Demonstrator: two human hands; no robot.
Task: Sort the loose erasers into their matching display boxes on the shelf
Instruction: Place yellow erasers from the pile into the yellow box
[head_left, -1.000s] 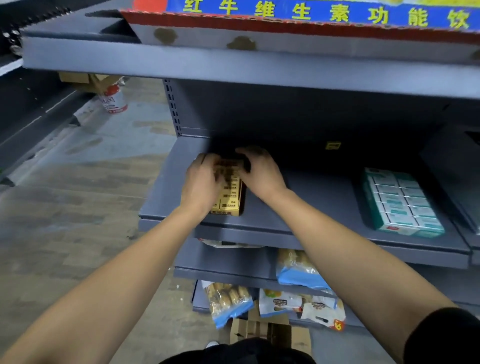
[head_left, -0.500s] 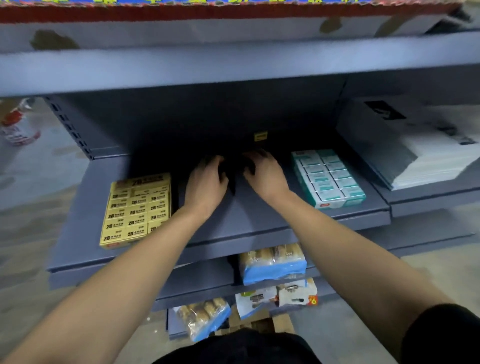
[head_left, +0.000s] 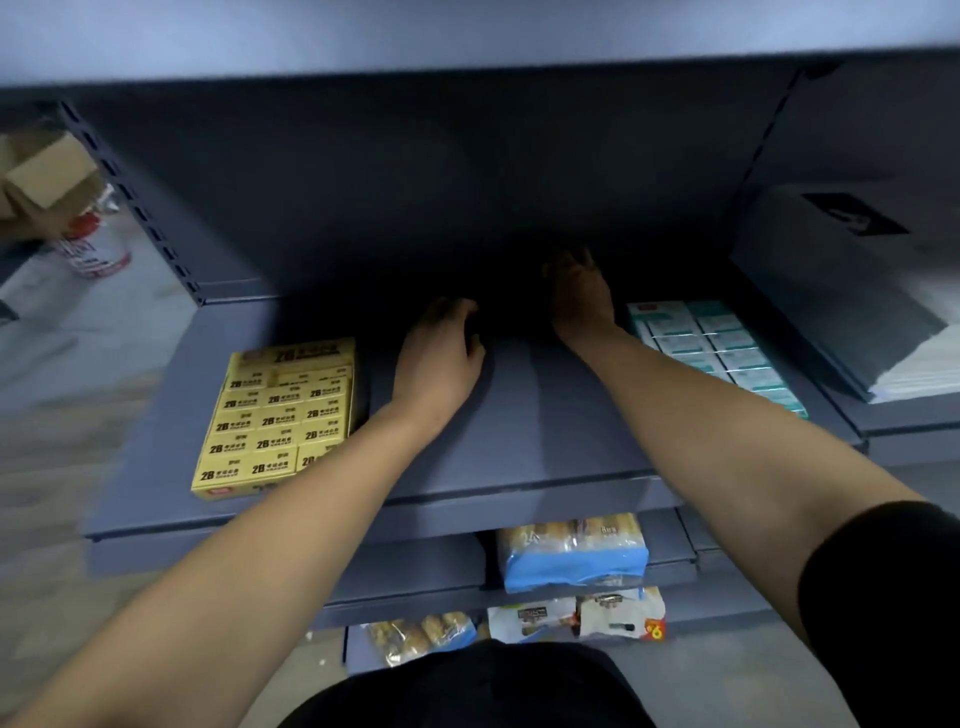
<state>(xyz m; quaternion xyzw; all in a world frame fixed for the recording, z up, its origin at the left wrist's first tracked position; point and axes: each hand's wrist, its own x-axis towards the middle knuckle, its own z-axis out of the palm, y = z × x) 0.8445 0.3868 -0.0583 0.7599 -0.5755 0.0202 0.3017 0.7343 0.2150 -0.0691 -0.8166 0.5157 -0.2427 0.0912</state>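
Note:
A yellow display box (head_left: 280, 415) of 2B erasers lies on the left of the grey shelf (head_left: 545, 441), filled with rows of yellow erasers. On the right of the same shelf lies a teal and white display box (head_left: 727, 353) of erasers, partly behind my right forearm. Between the two boxes, my left hand (head_left: 441, 358) rests on the shelf with its fingers curled toward the dark back. My right hand (head_left: 582, 301) reaches deeper, fingers stretched into the shadow. No loose eraser shows; the back of the shelf is too dark to read.
The upper shelf (head_left: 467, 31) hangs low over my hands. A grey box on a white stack (head_left: 831, 291) stands at the right. Snack packs (head_left: 571, 551) fill the lower shelves. A cardboard box (head_left: 47, 171) and a red and white can (head_left: 93, 249) sit on the floor at the left.
My hands let go of the yellow box, moved right to the middle of the shelf, and now reach further back; the right hand has gone deepest into the shadow.

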